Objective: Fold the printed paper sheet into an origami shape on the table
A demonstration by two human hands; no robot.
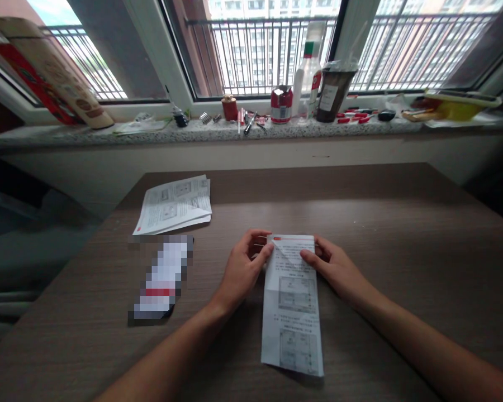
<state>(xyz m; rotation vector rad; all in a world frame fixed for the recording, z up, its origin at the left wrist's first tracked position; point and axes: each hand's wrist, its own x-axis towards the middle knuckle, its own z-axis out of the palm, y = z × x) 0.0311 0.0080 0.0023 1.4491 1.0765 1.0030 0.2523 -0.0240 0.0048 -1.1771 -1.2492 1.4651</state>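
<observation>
Sheet (292,307) held | left: papers (174,206), pixelated item (162,276) | sill (151,138): bottle (300,84), cup (333,96)

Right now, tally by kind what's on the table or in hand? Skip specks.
Folded printed paper, in left hand and right hand: 1
Printed paper stack, counted as one: 1
Pixelated object, identity unclear: 1
Total: 3

Forearms (176,352) converge forward, left grip (248,259) and right grip (331,265) facing each other, thumbs (265,254) pointing inward.
</observation>
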